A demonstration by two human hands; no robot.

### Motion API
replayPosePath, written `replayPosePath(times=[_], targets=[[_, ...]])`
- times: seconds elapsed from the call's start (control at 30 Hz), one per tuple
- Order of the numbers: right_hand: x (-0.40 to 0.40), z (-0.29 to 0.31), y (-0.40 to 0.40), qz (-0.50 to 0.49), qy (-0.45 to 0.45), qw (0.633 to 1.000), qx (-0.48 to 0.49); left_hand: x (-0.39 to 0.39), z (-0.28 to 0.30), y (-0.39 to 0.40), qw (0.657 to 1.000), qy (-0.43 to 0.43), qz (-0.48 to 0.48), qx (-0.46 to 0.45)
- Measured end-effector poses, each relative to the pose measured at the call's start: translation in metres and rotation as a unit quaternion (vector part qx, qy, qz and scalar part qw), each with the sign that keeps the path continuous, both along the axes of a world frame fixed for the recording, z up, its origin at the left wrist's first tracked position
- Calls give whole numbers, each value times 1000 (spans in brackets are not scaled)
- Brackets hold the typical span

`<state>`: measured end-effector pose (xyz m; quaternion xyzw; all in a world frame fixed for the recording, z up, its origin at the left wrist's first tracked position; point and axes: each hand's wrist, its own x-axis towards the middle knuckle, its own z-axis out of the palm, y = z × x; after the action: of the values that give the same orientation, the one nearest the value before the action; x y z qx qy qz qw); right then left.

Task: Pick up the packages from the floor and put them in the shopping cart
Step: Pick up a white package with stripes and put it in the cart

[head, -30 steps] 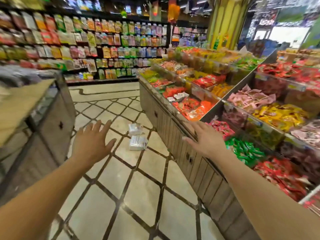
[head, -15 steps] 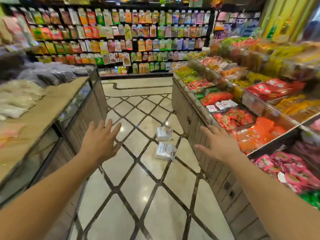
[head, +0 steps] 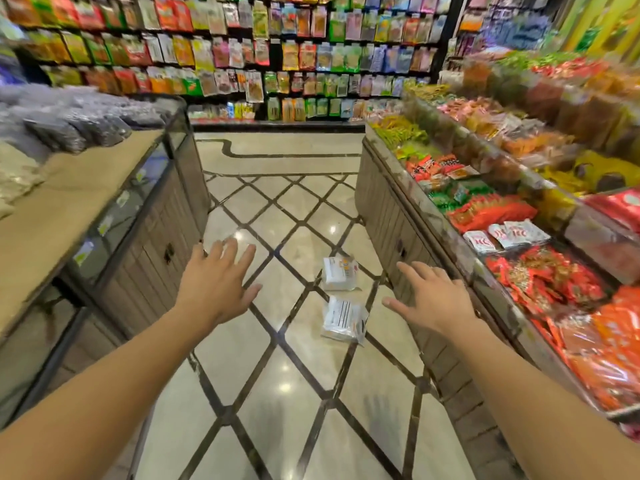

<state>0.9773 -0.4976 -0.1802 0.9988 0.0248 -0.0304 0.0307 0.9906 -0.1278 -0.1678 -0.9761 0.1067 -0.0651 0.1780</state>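
Both packages are sitting nearer and lower in view than half a second ago, as the person is closing in along the aisle. The near package (head: 343,317) is lying flat on the tiled floor (head: 242,393); the far package (head: 339,274) is lying just beyond it at 12 o'clock, close but apart. The left hand (head: 215,279) at 9 o'clock and the right hand (head: 433,299) at 3 o'clock are hovering with fingers spread, holding nothing, probably readying to reach down. At 3 o'clock, the display bins (head: 512,268) are holding red, orange and green snack packets. No shopping cart is showing in view.
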Motion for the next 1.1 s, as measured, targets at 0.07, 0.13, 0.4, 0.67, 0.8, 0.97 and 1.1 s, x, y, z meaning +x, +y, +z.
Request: replayPosePath(times=[0.07, 0.13, 0.4, 0.67, 0.8, 0.97, 1.1], targets=[[38, -1, 8, -13, 7, 1000, 8, 45, -5, 8, 1000, 10, -17, 12], [71, -6, 12, -34, 16, 999, 16, 91, -9, 14, 999, 11, -30, 18], [191, -32, 10, -94, 55, 993, 38, 253, -20, -12, 997, 47, -64, -4], [341, -96, -22, -140, 93, 983, 79, 414, -76, -63, 989, 126, -72, -34], [409, -145, -35, -167, 148, 968, 114, 475, -128, -83, 985, 157, -67, -32], [465, -217, -48, -185, 190, 957, 116, 536, -198, -96, 971, 234, -40, -24], [500, -281, -60, -202, 213, 950, 109, 581, -270, -108, 953, 298, -18, -40]])
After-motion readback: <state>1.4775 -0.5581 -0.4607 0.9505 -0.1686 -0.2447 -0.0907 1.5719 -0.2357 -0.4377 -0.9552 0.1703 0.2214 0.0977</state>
